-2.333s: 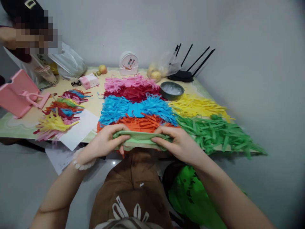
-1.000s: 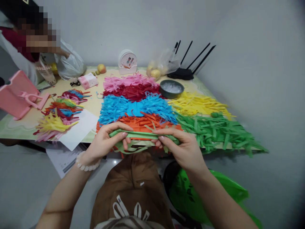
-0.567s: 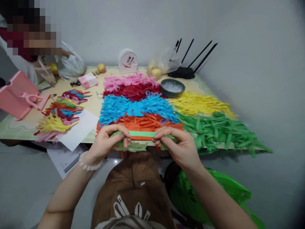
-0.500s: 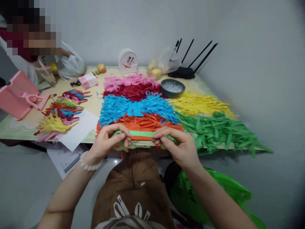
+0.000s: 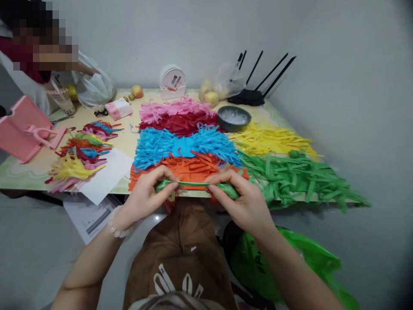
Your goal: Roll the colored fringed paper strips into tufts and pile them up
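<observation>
A length of light green fringed paper (image 5: 193, 184) is stretched level between my hands at the table's front edge, its middle drawn into a thin band. My left hand (image 5: 155, 189) is closed on one side of it, thumb and fingers pinching. On the other side my right hand (image 5: 238, 196) pinches it the same way. Bunched green paper shows under both sets of fingers. Just beneath and behind lies orange fringed paper (image 5: 190, 165), and beyond that blue fringed paper (image 5: 183, 146).
Dark red (image 5: 177, 124) and pink fringed paper (image 5: 177, 107) lie farther back. Yellow (image 5: 274, 140) and green fringes (image 5: 300, 174) spread right, near a bowl (image 5: 234, 118) and a black router (image 5: 247, 98). Colourful tassels (image 5: 77, 161) and a pink stand (image 5: 26, 129) are left. Another person reaches into a plastic bag (image 5: 93, 86).
The green paper's middle has gone from a wider flat strip to a narrow band. Its hanging fringe ends now show less below my hands. Both hands have turned slightly, still gripping it.
</observation>
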`<action>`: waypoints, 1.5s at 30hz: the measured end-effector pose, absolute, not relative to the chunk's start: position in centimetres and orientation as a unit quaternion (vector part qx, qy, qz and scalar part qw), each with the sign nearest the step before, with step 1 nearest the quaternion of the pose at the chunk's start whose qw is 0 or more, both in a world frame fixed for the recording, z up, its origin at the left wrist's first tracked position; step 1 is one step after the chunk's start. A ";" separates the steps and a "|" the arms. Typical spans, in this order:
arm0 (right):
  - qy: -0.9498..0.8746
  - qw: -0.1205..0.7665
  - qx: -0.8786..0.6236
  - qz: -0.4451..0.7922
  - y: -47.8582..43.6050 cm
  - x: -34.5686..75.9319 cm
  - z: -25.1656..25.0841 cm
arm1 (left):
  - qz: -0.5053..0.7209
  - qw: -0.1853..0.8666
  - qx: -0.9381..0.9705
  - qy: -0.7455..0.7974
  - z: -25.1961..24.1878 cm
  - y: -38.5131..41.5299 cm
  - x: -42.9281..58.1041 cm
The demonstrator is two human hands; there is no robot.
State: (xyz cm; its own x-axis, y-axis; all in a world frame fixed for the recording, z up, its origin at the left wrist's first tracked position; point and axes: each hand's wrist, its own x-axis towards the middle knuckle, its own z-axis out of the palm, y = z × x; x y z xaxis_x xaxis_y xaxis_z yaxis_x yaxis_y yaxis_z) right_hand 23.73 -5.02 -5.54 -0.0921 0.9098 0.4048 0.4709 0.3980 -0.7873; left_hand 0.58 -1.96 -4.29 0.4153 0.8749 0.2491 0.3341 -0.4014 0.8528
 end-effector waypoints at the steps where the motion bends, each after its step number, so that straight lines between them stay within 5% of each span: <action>1: -0.677 0.468 -0.487 0.292 -5.0 23.7 -5.5 | 0.375 0.427 0.722 0.394 -4.2 -2.0 0.6; 6: -0.585 0.526 -0.435 0.438 -4.9 23.3 -5.7 | 0.406 0.591 0.585 0.379 -4.6 -2.1 0.7; 17: -0.500 0.573 -0.373 0.532 -3.6 22.8 -7.2 | 0.456 0.676 0.464 0.345 -6.4 -1.9 1.2; 26: -0.780 0.498 -0.305 0.225 -4.1 23.5 -4.8 | 0.314 0.433 0.776 0.335 -2.1 -1.2 -0.9; 33: -0.860 0.426 -0.224 0.171 -4.3 23.9 -4.5 | 0.172 0.450 0.830 0.281 -2.3 -0.7 0.7; 39: -0.732 0.346 -0.350 0.472 -3.7 24.2 -4.9 | 0.220 0.138 0.920 0.294 -3.6 -0.7 -0.5; 45: -0.544 0.337 -0.313 0.702 -3.2 20.8 -6.6 | 0.311 0.112 0.911 0.246 -4.9 -1.1 -1.5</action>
State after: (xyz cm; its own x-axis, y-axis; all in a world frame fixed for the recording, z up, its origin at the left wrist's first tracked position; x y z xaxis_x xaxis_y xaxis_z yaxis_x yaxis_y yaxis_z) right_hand 20.84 -3.21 -6.57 -0.5778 0.8129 -0.0732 -0.1326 -0.1821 -0.9743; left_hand -1.51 -1.15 -4.94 0.6850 0.5185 0.5117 0.3791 -0.8535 0.3575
